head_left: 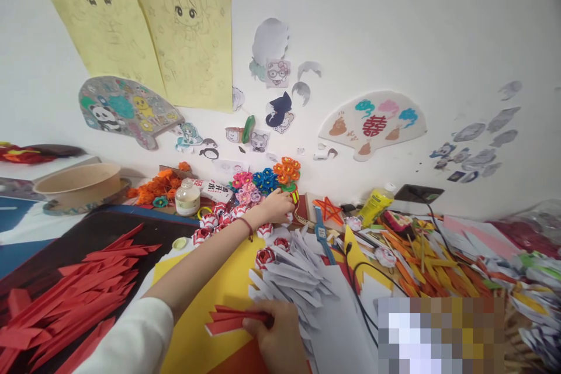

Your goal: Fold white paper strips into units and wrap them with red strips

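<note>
My right hand [280,336] pinches a small bundle of folded red paper strips [232,320] above the yellow paper [193,280]. My left arm stretches forward, and the left hand [278,207] is at the back with its fingers bent downward beside a small red-and-yellow pot [295,191] of orange paper flowers [287,170]. What those fingertips hold is hidden. Red-and-white folded paper balls [209,221] lie around the wrist. White folded paper strips [298,274] are heaped right of the yellow paper, and a red strip pile [96,292] covers the dark mat at left.
A beige basin [79,180] stands at far left. Along the wall are a glass jar [187,198] and a yellow bottle [377,203]. A black cable [357,298] crosses white paper at right, near orange and yellow strips [433,263]. Paper fans [374,123] hang on the wall.
</note>
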The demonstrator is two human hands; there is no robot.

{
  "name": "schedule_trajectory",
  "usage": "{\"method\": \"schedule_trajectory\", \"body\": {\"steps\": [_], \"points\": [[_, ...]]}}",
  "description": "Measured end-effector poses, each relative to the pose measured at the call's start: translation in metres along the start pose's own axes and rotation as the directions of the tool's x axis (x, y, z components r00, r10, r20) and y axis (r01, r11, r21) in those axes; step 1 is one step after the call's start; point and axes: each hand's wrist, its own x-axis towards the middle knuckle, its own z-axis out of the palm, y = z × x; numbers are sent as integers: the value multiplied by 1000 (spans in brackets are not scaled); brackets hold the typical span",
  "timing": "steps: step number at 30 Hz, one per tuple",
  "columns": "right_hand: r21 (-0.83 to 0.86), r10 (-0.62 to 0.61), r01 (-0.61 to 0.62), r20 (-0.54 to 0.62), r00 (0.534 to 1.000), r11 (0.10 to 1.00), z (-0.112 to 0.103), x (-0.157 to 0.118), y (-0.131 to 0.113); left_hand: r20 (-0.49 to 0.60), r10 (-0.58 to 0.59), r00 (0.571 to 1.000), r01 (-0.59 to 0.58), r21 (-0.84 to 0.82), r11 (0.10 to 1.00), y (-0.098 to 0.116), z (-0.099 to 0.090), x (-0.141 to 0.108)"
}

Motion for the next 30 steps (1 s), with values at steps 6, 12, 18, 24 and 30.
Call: {"method": "schedule_trajectory", "body": {"steps": [6,12,18,24,30], "points": [[-1,-4,4,11,1000,1000,-3,1,-6,-17,-106,994,106,-22,994,-2,-6,4],[-26,2,-2,8,1000,1000,-4,-2,-15,100,-20,995,22,-18,1000,-4,-3,-20],[-18,2,-1,40,999,1000,-2,-2,-11,223,133,966,-113,-101,988,-10,-21,-30],[-3,30,-30,50,998,1000,-6,-1,-16,303,152,941,-121,-119,985,-19,-24,-49],[-19,33,-33,22,999,999,-6,-1,-15,212,11,977,-17,23,1000,-10,-2,-42]]}}
